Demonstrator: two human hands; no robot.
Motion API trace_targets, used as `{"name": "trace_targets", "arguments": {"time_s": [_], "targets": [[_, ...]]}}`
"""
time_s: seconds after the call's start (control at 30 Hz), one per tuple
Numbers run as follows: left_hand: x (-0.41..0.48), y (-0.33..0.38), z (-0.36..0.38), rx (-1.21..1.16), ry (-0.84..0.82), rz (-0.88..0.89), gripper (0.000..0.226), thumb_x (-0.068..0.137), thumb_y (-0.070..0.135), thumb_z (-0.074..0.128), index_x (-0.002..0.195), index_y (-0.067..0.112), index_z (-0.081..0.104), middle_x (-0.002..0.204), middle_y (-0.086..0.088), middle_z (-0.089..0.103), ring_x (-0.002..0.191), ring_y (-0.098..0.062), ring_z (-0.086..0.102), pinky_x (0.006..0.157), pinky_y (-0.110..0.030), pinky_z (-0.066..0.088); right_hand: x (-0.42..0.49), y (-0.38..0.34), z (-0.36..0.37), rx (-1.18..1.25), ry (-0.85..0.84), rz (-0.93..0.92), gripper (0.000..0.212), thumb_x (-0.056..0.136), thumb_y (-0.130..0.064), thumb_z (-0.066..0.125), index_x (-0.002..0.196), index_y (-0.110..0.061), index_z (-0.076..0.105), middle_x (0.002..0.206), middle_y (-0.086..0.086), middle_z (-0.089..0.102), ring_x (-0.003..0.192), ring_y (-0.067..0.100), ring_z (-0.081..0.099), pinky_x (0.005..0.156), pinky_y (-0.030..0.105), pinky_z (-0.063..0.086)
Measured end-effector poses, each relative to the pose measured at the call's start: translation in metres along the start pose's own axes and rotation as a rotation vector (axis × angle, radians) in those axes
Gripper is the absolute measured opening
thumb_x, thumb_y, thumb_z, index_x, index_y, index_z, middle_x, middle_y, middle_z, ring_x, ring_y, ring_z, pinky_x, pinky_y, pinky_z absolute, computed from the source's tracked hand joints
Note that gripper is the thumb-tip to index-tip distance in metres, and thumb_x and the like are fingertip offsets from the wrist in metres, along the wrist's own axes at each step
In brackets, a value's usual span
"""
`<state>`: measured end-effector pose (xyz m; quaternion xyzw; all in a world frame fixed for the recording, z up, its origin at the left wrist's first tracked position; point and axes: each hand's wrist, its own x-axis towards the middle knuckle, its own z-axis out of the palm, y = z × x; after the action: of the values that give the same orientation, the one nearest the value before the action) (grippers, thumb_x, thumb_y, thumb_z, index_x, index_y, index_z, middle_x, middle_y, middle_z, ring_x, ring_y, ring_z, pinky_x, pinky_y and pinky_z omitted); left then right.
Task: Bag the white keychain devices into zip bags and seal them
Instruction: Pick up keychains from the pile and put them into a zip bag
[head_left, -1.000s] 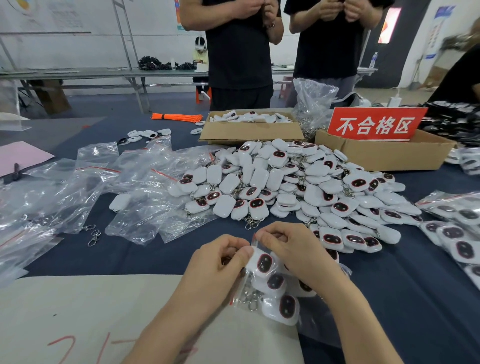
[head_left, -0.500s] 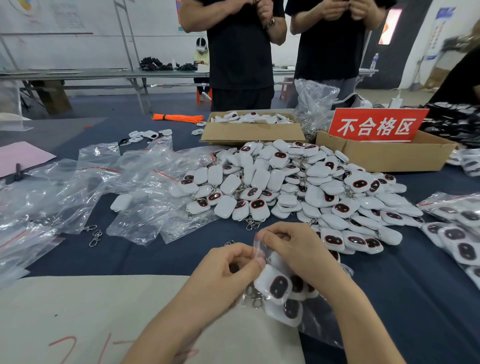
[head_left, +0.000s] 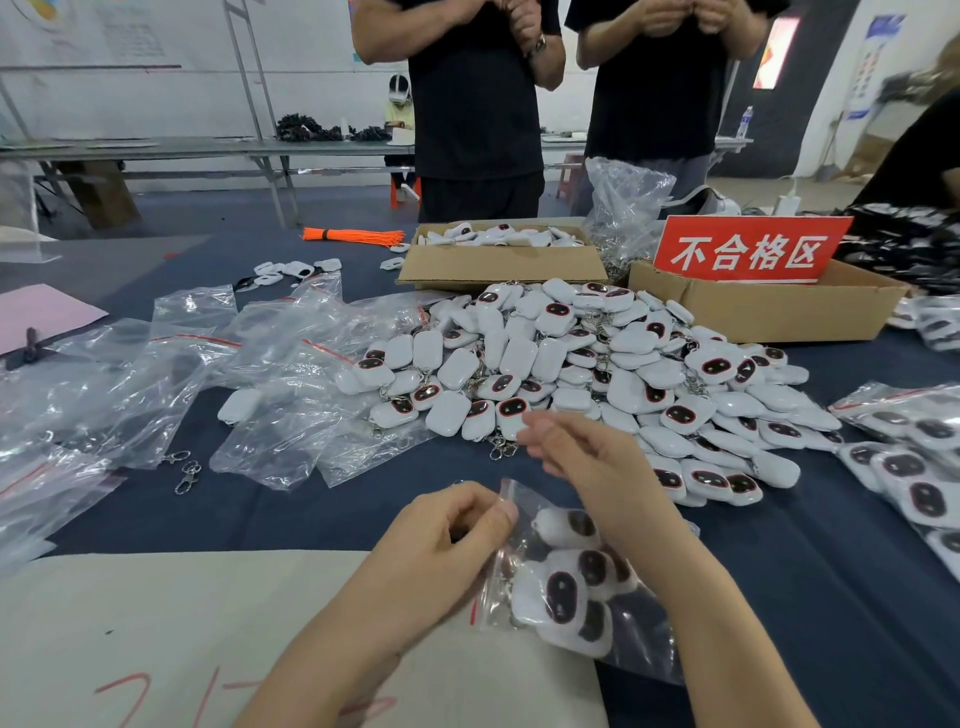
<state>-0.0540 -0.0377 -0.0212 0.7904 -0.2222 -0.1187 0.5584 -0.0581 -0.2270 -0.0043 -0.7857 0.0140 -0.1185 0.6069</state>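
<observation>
The fingers of my left hand (head_left: 441, 545) pinch the top corner of the zip bag (head_left: 587, 551). The bag sits just right of them with white devices (head_left: 563, 597) inside, its left edge over the pale sheet (head_left: 156, 623). My right hand (head_left: 587, 467) hovers above it, fingers loosely curled, holding nothing. The loose pile (head_left: 571, 364) starts just beyond them. Empty bags (head_left: 156, 395) lie well left, with bare surface (head_left: 337, 509) between.

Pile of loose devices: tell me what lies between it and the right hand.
Nothing visible. The right hand hovers at the near edge of the pile, its fingers beside the closest devices. The bag lies below and nearer the person, pinched at its top corner by the left hand, out of the way.
</observation>
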Motion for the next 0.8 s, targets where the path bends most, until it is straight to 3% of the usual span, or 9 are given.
{"name": "trace_targets", "arguments": {"time_s": [0.07,0.2,0.4,0.5,0.6,0.67,0.8], "targets": [[0.001,-0.003,0.000,0.010,0.104,0.002,0.023,0.100,0.043,0.057,0.084,0.029,0.065,0.067,0.011,0.065,0.056,-0.005,0.053,0.055,-0.022,0.041,0.001,-0.003,-0.003,0.193,0.092,0.015,0.018,0.101,-0.030,0.054,0.107,-0.035,0.070,0.103,-0.012,0.076,0.100,0.006,0.070,0.090,0.025,0.057],[0.005,-0.008,-0.002,0.068,0.253,0.034,0.017,0.101,0.038,0.055,0.086,0.035,0.063,0.081,0.012,0.072,0.071,0.000,0.064,0.065,-0.011,0.044,0.001,-0.006,-0.007,0.470,0.171,0.109,0.021,0.103,-0.028,0.054,0.113,-0.028,0.072,0.108,-0.002,0.076,0.104,0.013,0.072,0.091,0.029,0.057],[0.012,-0.019,-0.008,0.173,0.401,0.047,0.015,0.101,0.030,0.056,0.108,0.040,0.065,0.100,0.014,0.069,0.095,-0.003,0.063,0.084,-0.022,0.048,0.006,0.000,-0.016,0.788,0.286,0.285,0.023,0.098,-0.022,0.061,0.121,-0.023,0.065,0.122,0.001,0.071,0.113,0.018,0.068,0.099,0.034,0.053],[0.018,-0.020,-0.008,0.302,0.413,0.062,0.027,0.101,0.026,0.055,0.127,0.031,0.060,0.122,0.015,0.060,0.114,-0.013,0.054,0.100,-0.032,0.045,0.006,0.004,-0.020,0.875,0.310,0.365,0.036,0.103,-0.025,0.055,0.138,-0.019,0.055,0.134,0.005,0.063,0.118,0.020,0.063,0.097,0.033,0.051],[0.029,-0.019,-0.007,0.422,0.394,0.074,0.041,0.100,0.027,0.056,0.140,0.025,0.051,0.141,0.004,0.048,0.133,-0.020,0.043,0.113,-0.034,0.035,0.007,0.007,-0.023,0.923,0.340,0.400,0.041,0.104,-0.024,0.052,0.144,-0.016,0.050,0.139,0.010,0.058,0.124,0.026,0.058,0.099,0.035,0.049],[0.038,-0.019,-0.006,0.471,0.351,0.068,0.053,0.099,0.037,0.057,0.148,0.027,0.042,0.153,0.000,0.036,0.143,-0.019,0.029,0.117,-0.030,0.025,0.008,0.008,-0.024,0.939,0.346,0.405,0.041,0.104,-0.024,0.053,0.144,-0.016,0.049,0.141,0.012,0.056,0.126,0.028,0.056,0.101,0.037,0.048],[0.061,-0.024,-0.006,0.640,0.239,0.035,0.074,0.095,0.058,0.051,0.158,0.034,0.020,0.168,-0.004,0.010,0.153,-0.019,0.007,0.123,-0.039,0.012,0.009,0.008,-0.022,0.913,0.332,0.416,0.044,0.104,-0.025,0.052,0.147,-0.017,0.047,0.144,0.011,0.054,0.133,0.028,0.051,0.109,0.040,0.044]]}}
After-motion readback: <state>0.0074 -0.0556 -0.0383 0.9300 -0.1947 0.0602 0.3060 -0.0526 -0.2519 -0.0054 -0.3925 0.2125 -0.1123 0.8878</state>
